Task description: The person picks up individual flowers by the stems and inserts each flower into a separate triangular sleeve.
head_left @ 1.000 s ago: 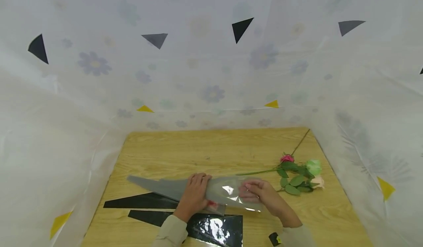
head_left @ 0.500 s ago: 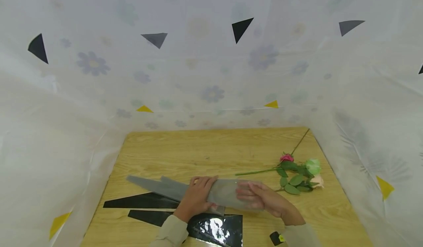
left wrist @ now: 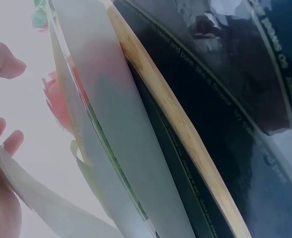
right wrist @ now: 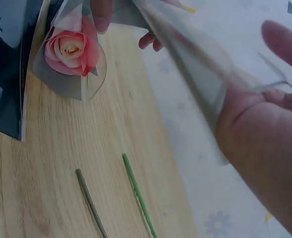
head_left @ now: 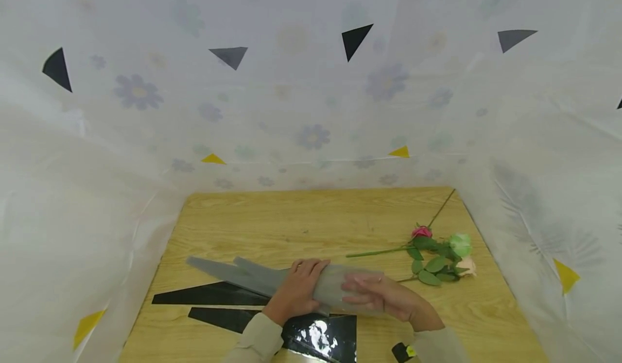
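Observation:
In the head view, a translucent grey flower sleeve (head_left: 335,290) lies across the front of the table. My left hand (head_left: 299,288) grips it around the middle, its thumb on the near side. At the sleeve's wide right end is my right hand (head_left: 384,295), its fingers extended and showing hazily through the film. The right wrist view has the film's edge crossing the right hand's palm (right wrist: 255,119), thumb apart. Under the held sleeve, a pink-and-cream rose (right wrist: 69,52) sits in another clear sleeve (right wrist: 61,89).
Black flower sleeves (head_left: 320,330) lie nearest me, narrow ends leftward. At right are loose roses: red (head_left: 421,232), green (head_left: 460,244) and peach (head_left: 467,266), with leafy stems. A small black item with a yellow mark (head_left: 402,352) sits by my right sleeve. Patterned white sheeting (head_left: 311,109) surrounds the table.
My left hand has shifted slightly right along the sleeve. My right fingers have gone from curled together to extended at the sleeve's wide end. The loose roses have not moved.

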`<control>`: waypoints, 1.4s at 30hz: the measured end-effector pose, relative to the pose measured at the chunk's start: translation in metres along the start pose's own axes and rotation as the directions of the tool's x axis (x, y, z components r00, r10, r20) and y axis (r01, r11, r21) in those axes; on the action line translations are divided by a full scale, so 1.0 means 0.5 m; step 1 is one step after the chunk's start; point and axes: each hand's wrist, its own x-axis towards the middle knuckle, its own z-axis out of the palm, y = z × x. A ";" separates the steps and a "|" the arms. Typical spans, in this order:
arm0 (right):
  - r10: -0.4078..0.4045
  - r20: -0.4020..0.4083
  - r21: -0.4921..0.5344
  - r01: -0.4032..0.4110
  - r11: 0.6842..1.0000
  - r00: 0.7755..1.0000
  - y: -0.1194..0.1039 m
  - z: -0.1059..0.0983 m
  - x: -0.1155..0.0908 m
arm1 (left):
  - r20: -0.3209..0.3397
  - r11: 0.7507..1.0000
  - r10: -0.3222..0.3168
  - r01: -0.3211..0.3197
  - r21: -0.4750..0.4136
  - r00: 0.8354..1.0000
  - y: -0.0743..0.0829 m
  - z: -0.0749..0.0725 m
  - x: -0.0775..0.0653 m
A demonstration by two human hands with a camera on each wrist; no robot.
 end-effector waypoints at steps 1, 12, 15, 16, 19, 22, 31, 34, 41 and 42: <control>0.014 -0.006 -0.004 -0.014 1.000 1.000 0.002 0.001 0.000 | -0.002 1.000 -0.001 0.001 0.003 1.000 0.000 0.000 0.000; 0.045 0.034 -0.117 -0.041 0.992 0.998 -0.002 0.002 0.004 | 0.010 0.998 0.011 -0.011 0.059 1.000 0.006 0.002 -0.001; 0.054 0.002 -0.169 -0.053 0.984 0.999 -0.007 0.004 0.002 | 0.035 0.998 0.021 -0.023 0.055 0.999 0.012 0.005 0.001; 0.057 -0.016 -0.184 -0.059 0.981 0.998 -0.008 0.005 0.002 | 0.033 0.998 0.024 -0.026 0.050 0.999 0.014 0.006 0.002; 0.078 -0.064 -0.198 -0.089 0.976 0.995 -0.010 0.006 0.001 | 0.022 0.999 0.031 -0.031 0.038 0.999 0.019 0.007 0.005; 0.083 -0.088 -0.179 -0.098 0.979 0.993 -0.010 0.006 0.001 | 0.006 0.999 0.041 -0.041 0.033 0.999 0.022 0.005 0.008; 0.059 -0.067 -0.229 -0.073 0.971 0.996 -0.017 0.010 0.008 | 0.010 0.999 0.033 -0.033 -0.023 0.999 0.019 -0.005 0.016; 0.042 -0.049 -0.251 -0.052 0.967 0.998 -0.019 0.011 0.012 | 0.017 0.998 0.014 -0.013 -0.058 1.000 0.016 -0.007 0.016; -0.087 -0.115 -0.308 0.048 0.950 0.990 -0.030 0.013 0.012 | -0.004 0.990 -0.052 0.051 -0.132 0.999 0.002 -0.009 0.009; -0.112 -0.145 -0.322 0.060 0.945 0.983 -0.033 0.012 0.010 | -0.005 0.989 -0.064 0.063 -0.132 0.998 -0.002 -0.009 0.008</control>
